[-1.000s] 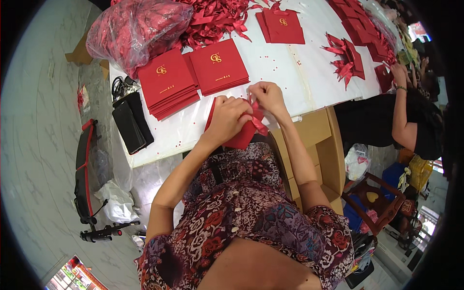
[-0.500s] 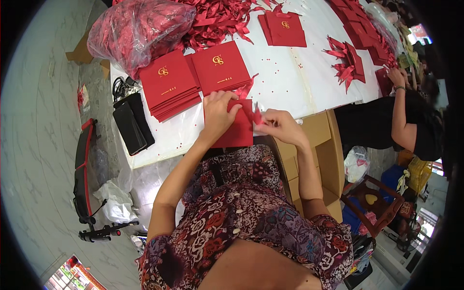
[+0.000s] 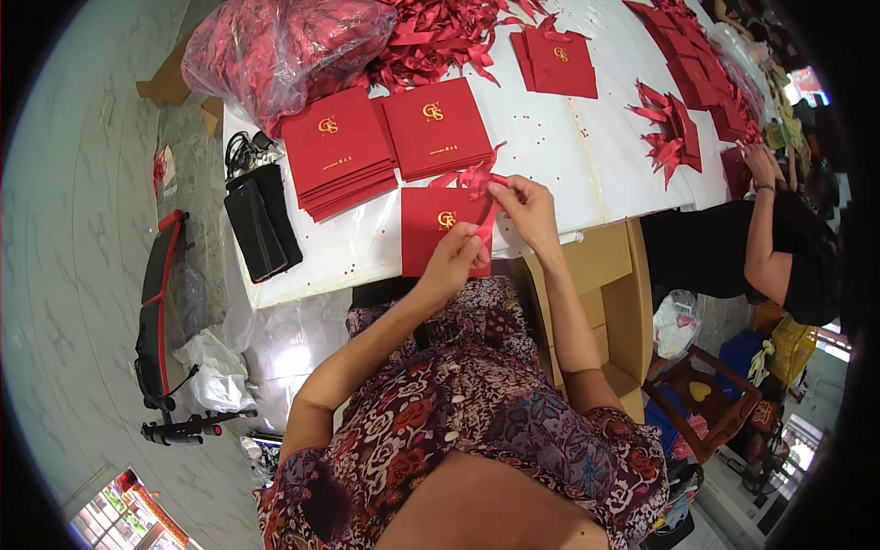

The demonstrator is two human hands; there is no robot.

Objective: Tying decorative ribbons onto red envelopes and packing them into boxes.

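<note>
A flat red paper envelope point(image 3: 422, 246) with a gold emblem lies at the table's near edge in front of me. Over its right side, my left hand point(image 3: 454, 257) pinches a pinkish-red ribbon point(image 3: 492, 216). My right hand point(image 3: 526, 209) is closed on the ribbon higher up, just beyond the envelope's right edge. The ribbon stretches between the two hands, and a looped part of it lies by the envelope's top edge. Whether it is fixed to the envelope I cannot tell. Just beyond are two stacks of matching envelopes, a left stack point(image 3: 337, 142) and a right stack point(image 3: 438, 128).
A clear plastic bag point(image 3: 284, 55) of red material and a heap of ribbons point(image 3: 435, 46) lie at the back. A black phone point(image 3: 255, 229) is at left. More envelopes point(image 3: 559, 62) lie farther off. An open cardboard box point(image 3: 632, 302) stands right; another person's arm point(image 3: 765, 220) shows beyond.
My left hand has left the envelope's upper left, uncovering the gold emblem, and moved right to pinch the ribbon. My right hand has risen slightly. The whole view has shifted a little.
</note>
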